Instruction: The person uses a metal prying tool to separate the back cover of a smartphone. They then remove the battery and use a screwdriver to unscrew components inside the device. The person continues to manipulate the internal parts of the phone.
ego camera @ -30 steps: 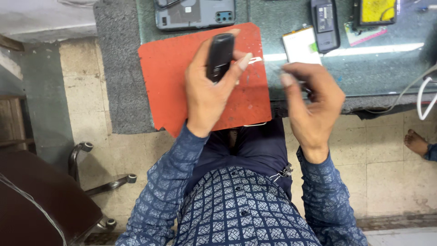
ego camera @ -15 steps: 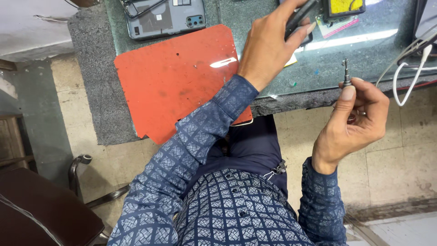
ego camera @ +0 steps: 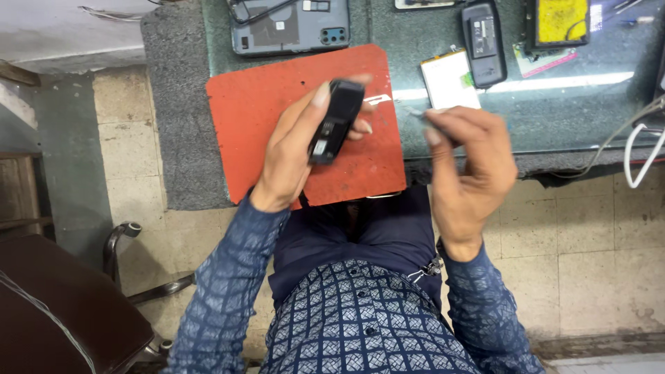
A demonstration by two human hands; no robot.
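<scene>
My left hand [ego camera: 301,149] holds a small black phone [ego camera: 335,119] upright over the red work mat [ego camera: 270,104]. My right hand [ego camera: 467,163] is to its right, fingers pinched on a thin screwdriver [ego camera: 418,115] whose tip points left toward the phone. Both hands hover above the bench's front edge, over my lap.
On the dark glass bench top [ego camera: 554,104] lie a grey phone back with wires [ego camera: 291,26], a white battery [ego camera: 449,77], a black phone [ego camera: 483,41] and a yellow-faced device [ego camera: 561,21]. White cable [ego camera: 641,149] hangs at right. A brown stool [ego camera: 62,305] stands at lower left.
My left hand came back from the far right of the bench with the black phone to above the red mat. My right hand rose and moved left with the screwdriver.
</scene>
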